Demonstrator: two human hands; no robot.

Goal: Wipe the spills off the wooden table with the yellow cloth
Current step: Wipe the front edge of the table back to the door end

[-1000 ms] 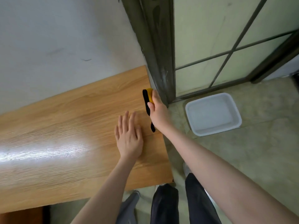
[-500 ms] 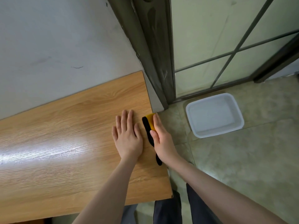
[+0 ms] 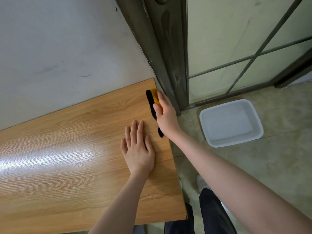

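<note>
The wooden table (image 3: 67, 166) fills the lower left, its right edge running from the far corner down to the front. A yellow cloth with a black edge (image 3: 153, 100) lies pressed on the table's far right edge. My right hand (image 3: 166, 114) covers most of the cloth and grips it, so only its far tip and black rim show. My left hand (image 3: 137, 149) lies flat on the tabletop, fingers slightly apart, just left of and nearer than the right hand. No spill is clear on the wood; a bright glare covers the left part.
A white plastic basin (image 3: 231, 123) sits on the tiled floor to the right of the table. A dark door frame (image 3: 168, 65) stands just behind the table's far right corner. The grey wall (image 3: 59, 48) borders the table's far side. My dark trouser legs (image 3: 211, 217) are below.
My right hand has slid the cloth away along the table's right edge, from beside the left hand's fingers up near the far corner. The left hand has stayed flat.
</note>
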